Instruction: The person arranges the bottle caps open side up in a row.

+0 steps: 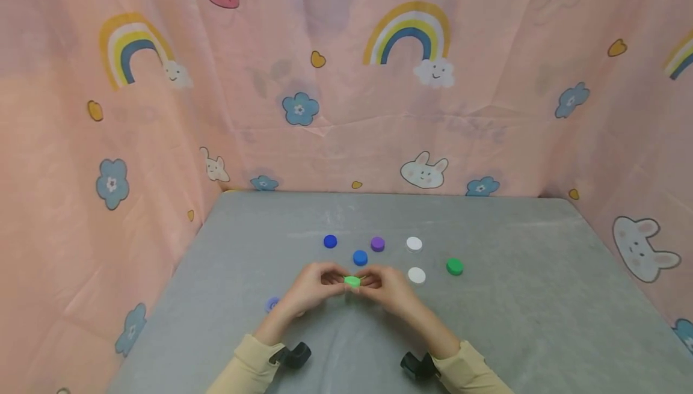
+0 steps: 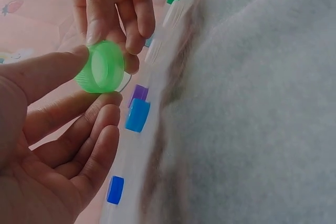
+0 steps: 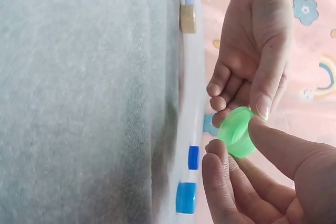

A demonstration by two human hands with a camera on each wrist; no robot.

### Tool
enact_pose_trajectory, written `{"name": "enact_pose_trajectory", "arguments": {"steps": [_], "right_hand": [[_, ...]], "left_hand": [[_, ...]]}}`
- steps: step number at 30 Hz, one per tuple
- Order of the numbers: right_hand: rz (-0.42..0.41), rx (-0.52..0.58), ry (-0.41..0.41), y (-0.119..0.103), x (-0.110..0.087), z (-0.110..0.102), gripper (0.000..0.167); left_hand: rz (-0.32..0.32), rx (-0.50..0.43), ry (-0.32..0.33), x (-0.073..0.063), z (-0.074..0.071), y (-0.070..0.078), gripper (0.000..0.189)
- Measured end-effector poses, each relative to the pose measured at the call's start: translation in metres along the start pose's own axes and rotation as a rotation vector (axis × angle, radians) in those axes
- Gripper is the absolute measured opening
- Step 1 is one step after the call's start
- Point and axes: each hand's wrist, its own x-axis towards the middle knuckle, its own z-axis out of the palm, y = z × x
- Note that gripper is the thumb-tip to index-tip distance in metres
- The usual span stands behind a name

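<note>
We see one light green cap (image 1: 352, 281) in the air above the grey table (image 1: 541, 298), btwn the two hands, approx. in the middle. The left hand (image 1: 316, 287) pinches it from one side w/ thumb and fingertips; the right hand (image 1: 388, 287) does the same from the opp. side, so we can say that both are grasping this cap. In the left wrist view we notice it is see-through, w/ a ribbed side. Behind the hands, on the table, we count several caps lying flat: a dark blue cap (image 1: 330, 242), a lighter blue cap (image 1: 360, 257), a purple cap (image 1: 377, 243), then a white cap (image 1: 414, 243) and, nearer to us, a second white cap (image 1: 417, 275). A dark green cap (image 1: 455, 266) lies farthest to the R. Beside the left forearm we find a pale violet cap (image 1: 272, 304), partly hidden, and the right wrist view shows us also a tan cap (image 3: 187, 18) near the table edge. We see beige sleeves (image 1: 250, 359) and, in the bkgd, a pink curtain (image 1: 487, 93) w/ rainbows, flowers, strawberries, etc.
</note>
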Motion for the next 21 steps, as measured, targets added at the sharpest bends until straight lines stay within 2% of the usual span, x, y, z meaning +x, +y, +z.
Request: {"name": "enact_pose_trajectory", "arguments": {"steps": [10, 21], "right_hand": [[0.013, 0.006, 0.003, 0.0, 0.001, 0.004, 0.024], [0.027, 0.06, -0.034, 0.0, 0.002, 0.002, 0.022]], "left_hand": [[0.004, 0.0, 0.01, 0.0, -0.002, -0.011, 0.017], [0.031, -0.018, 0.029, -0.005, -0.005, -0.007, 0.014]]}}
